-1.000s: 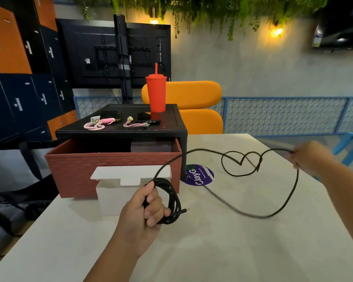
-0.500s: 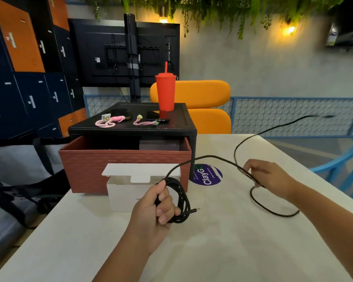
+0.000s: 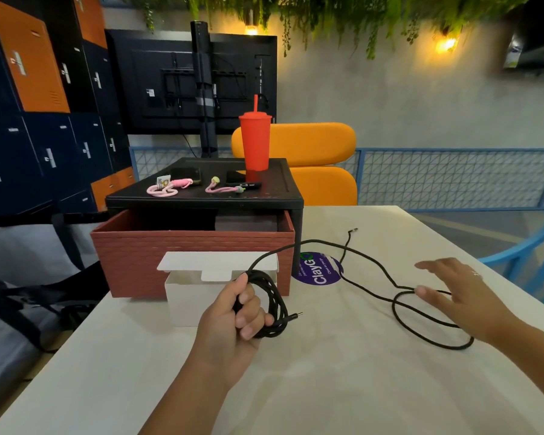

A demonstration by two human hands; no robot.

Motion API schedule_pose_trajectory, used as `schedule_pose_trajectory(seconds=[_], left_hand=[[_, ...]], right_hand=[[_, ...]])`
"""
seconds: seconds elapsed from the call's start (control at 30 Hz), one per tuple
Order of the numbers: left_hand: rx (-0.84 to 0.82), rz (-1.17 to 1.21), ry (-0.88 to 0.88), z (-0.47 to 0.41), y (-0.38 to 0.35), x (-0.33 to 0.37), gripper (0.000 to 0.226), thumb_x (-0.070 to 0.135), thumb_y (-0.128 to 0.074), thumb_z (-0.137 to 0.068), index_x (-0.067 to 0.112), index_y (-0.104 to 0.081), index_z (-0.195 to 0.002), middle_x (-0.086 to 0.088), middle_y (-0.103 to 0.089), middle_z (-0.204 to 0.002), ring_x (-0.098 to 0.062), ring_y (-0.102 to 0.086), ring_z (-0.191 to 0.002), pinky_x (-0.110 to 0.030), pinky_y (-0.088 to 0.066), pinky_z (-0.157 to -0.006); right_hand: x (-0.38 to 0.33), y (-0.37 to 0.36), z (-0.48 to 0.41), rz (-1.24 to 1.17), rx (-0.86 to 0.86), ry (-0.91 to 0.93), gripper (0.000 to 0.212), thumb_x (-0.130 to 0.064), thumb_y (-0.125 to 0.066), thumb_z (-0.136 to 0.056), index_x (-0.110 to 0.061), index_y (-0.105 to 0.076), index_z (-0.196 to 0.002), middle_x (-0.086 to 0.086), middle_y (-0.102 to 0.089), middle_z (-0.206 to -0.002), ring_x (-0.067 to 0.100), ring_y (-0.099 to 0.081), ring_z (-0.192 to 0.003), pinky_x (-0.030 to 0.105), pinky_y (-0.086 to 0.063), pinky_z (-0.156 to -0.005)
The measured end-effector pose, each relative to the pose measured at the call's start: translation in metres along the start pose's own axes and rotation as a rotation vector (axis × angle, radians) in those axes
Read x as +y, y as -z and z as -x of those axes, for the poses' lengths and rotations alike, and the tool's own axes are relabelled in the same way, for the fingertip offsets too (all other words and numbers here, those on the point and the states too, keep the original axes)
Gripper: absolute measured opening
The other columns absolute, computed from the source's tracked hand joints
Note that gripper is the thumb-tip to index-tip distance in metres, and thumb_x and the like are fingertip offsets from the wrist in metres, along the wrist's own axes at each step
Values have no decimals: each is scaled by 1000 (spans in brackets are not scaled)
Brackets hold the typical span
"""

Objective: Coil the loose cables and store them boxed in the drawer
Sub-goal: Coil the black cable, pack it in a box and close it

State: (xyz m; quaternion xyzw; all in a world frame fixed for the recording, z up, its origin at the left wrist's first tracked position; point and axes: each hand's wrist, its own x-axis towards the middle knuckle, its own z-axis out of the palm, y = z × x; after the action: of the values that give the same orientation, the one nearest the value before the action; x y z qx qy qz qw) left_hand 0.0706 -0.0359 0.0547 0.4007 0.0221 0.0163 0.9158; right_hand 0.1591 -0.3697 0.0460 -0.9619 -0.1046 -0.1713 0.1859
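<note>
My left hand [image 3: 233, 315] grips a partly wound coil of black cable [image 3: 275, 304], its plug sticking out to the right. The cable's loose tail [image 3: 374, 268] runs across the white table and loops near my right hand [image 3: 453, 290], which hovers over it with fingers spread and holds nothing. An open white box [image 3: 189, 296] stands just left of the coil. Behind it the brick-red drawer [image 3: 157, 259] is pulled out from under a black stand [image 3: 277, 196].
On the stand sit a red tumbler [image 3: 254, 142] with a straw, two pink cables [image 3: 165, 189] and small dark items. A purple round sticker [image 3: 319, 270] lies on the table [image 3: 327, 387]. Orange chair behind, blue chair at right, black bag at left.
My right hand let go of the cable and spread open. The tail that was raised in the air dropped onto the table. My left hand kept its hold on the coil.
</note>
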Motion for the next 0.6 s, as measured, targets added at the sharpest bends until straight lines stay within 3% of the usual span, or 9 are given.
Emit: schedule_pose_trajectory(seconds=[0.1, 0.17, 0.27, 0.37, 0.43, 0.53, 0.6], left_hand=[[7, -1, 0, 0, 0, 0, 30, 32, -52, -75, 15, -39, -54, 6, -23, -35, -9, -23, -28, -28, -39, -57], [16, 7, 0, 1, -1, -1, 31, 32, -52, -75, 15, -39, -53, 6, -23, -35, -9, -23, -28, -29, -39, -59], [24, 9, -3, 1, 0, -1, 33, 31, -51, -77, 16, -40, -51, 6, -23, -35, -9, -23, -28, -29, -38, -59], [36, -4, 1, 2, 1, -2, 34, 31, -50, -80, 15, -39, -52, 6, -23, -35, -9, -23, -28, -29, -38, -58], [38, -6, 1, 3, 2, -3, 32, 31, -52, -77, 15, -40, -51, 5, -23, -35, -9, -23, -29, -28, -40, -56], [36, -11, -4, 1, 2, -4, 32, 30, -52, -75, 15, -41, -49, 5, -23, -35, -10, -23, -29, -28, -42, -51], [29, -20, -3, 0, 0, -5, 33, 30, -52, -75, 14, -41, -49, 4, -23, -35, -10, -22, -29, -28, -43, -51]], right_hand=[[26, 1, 3, 280, -215, -317, 63, -60, -56, -80, -27, -42, -132, 5, -47, -129, 26, -46, -117, 38, -38, -99], [33, 7, 4, 359, -442, -510, 51, -53, -56, -84, -21, -46, -122, 6, -52, -119, 23, -50, -108, 30, -41, -89], [36, 12, 0, 255, -537, -582, 14, -26, -59, -87, -15, -52, -92, 3, -58, -94, 18, -56, -84, 20, -43, -64], [30, 17, -8, 271, -567, -560, 3, -12, -56, -84, -12, -56, -87, 2, -59, -78, 12, -54, -60, 16, -43, -49], [23, 22, -18, 240, -464, -530, 4, -14, -54, -88, -12, -57, -86, 0, -57, -70, 9, -52, -57, 18, -44, -52], [12, 38, -39, 140, -146, -486, 15, -21, -52, -92, -12, -62, -87, 5, -56, -74, 22, -53, -71, 31, -44, -66], [-4, 53, -51, 258, 38, -431, 17, -30, -54, -91, -17, -66, -88, 5, -52, -78, 28, -52, -79, 33, -41, -70]])
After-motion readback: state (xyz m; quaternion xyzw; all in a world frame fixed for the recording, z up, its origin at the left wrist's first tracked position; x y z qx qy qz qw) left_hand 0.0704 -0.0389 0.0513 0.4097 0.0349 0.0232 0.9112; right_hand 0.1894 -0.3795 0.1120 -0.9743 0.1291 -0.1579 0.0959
